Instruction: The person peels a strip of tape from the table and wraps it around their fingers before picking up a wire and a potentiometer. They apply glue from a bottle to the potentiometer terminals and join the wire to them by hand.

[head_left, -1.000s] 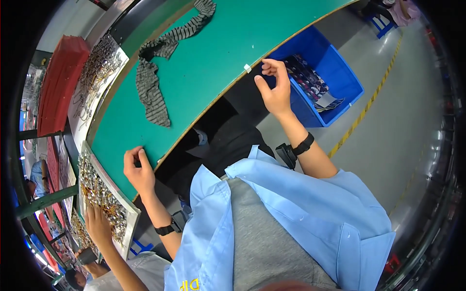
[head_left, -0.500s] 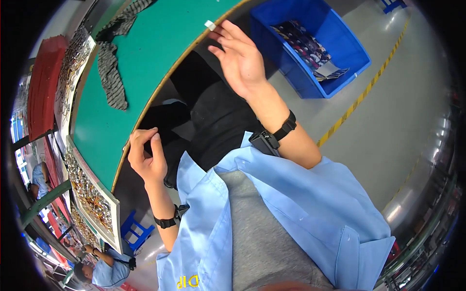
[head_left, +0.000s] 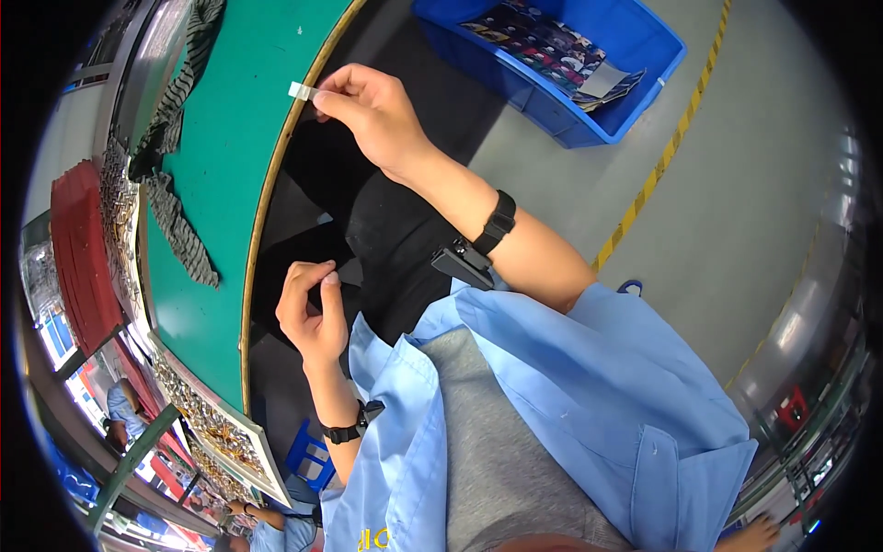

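Note:
My right hand [head_left: 372,115] reaches over the rim of the green-topped table [head_left: 230,120], its thumb and fingers closed on one end of a small white strip [head_left: 302,90]. The strip's free end points out over the tabletop. My left hand [head_left: 313,308] is raised above my lap, beside the near part of the table edge. Its thumb and forefinger tips are pinched together and the other fingers curl in. Whatever may lie between those tips is too small to make out.
A striped grey cloth [head_left: 184,230] lies on the table. Trays of tangled small parts [head_left: 221,419] and a red stack [head_left: 83,248] line the left. A blue bin [head_left: 579,129] holding printed sheets stands on the floor at far right. Another person [head_left: 276,534] is at lower left.
My view has turned. The right hand, with the white strip, has come left and nearer, and its outstretched fingers have bent in round the strip. My left hand keeps its pinch.

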`<move>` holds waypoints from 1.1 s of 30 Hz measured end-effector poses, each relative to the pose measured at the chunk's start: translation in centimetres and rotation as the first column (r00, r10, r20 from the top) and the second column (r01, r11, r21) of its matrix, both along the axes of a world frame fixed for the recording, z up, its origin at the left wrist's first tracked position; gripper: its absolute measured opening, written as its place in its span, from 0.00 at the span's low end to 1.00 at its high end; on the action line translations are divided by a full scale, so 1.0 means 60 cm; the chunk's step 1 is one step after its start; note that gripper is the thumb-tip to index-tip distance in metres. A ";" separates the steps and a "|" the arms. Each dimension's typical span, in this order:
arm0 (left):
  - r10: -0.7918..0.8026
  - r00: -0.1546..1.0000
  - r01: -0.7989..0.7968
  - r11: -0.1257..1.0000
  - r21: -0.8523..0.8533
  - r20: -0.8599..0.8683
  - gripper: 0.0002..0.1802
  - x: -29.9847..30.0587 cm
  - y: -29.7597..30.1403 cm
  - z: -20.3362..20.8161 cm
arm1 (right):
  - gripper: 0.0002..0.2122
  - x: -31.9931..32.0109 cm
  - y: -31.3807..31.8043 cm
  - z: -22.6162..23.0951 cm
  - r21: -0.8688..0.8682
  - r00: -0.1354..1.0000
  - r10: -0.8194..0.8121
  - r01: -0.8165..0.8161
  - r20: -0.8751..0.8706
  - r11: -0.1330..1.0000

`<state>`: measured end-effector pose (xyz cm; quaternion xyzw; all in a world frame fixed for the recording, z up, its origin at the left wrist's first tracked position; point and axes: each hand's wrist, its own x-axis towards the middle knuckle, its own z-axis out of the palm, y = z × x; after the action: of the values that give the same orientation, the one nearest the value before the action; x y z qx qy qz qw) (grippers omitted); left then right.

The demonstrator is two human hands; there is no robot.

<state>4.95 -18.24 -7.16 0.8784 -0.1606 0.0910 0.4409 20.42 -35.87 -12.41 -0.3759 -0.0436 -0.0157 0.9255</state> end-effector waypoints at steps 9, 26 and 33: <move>-0.036 0.999 0.033 0.996 -0.089 -0.029 0.07 0.011 0.006 -0.025 | 0.05 0.004 -0.056 0.063 -0.230 0.985 0.147 -0.164 -0.087 0.959; -0.073 0.949 -0.089 0.872 0.482 0.308 0.22 0.212 -0.064 0.108 | 0.07 -0.015 -0.059 0.120 -0.445 0.956 0.068 -0.196 -0.286 0.874; -0.078 0.952 -0.095 0.844 0.527 0.295 0.22 0.220 -0.072 0.100 | 0.07 -0.015 -0.064 0.129 -0.453 0.940 0.082 -0.234 -0.330 0.861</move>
<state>18.16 -22.56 -1.17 0.9422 -0.2418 0.1791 0.1477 19.54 -39.72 -4.66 -0.5888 0.0636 0.1295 0.7953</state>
